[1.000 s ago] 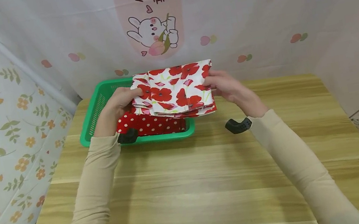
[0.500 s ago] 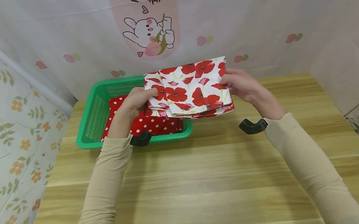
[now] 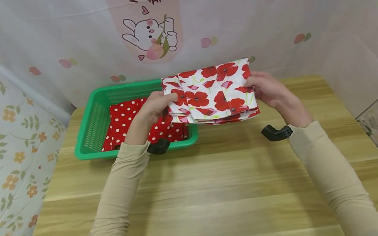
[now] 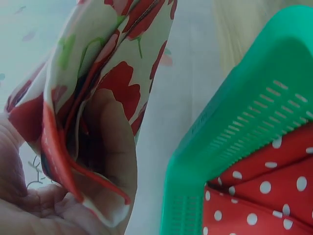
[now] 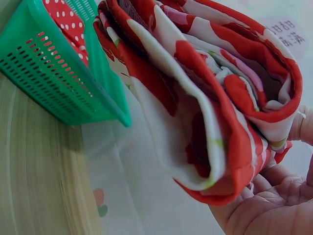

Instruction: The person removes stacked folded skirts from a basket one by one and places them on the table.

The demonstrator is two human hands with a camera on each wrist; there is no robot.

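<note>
I am holding a folded flowery cloth [image 3: 209, 94], my left hand [image 3: 152, 108] and my right hand [image 3: 269, 87] gripping its two ends. A red dotted cloth [image 3: 122, 122] is lying in the green basket [image 3: 92, 122] on the table [image 3: 203, 200].

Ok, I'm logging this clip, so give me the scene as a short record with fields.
Held item: folded floral cloth, white with red flowers
Grip: left hand on one end, right hand on the other
Container: green basket, perforated sides
Contents: dotted red cloth
Surface: wood-grain table
Backdrop: pale curtain printed with a cartoon rabbit
</note>
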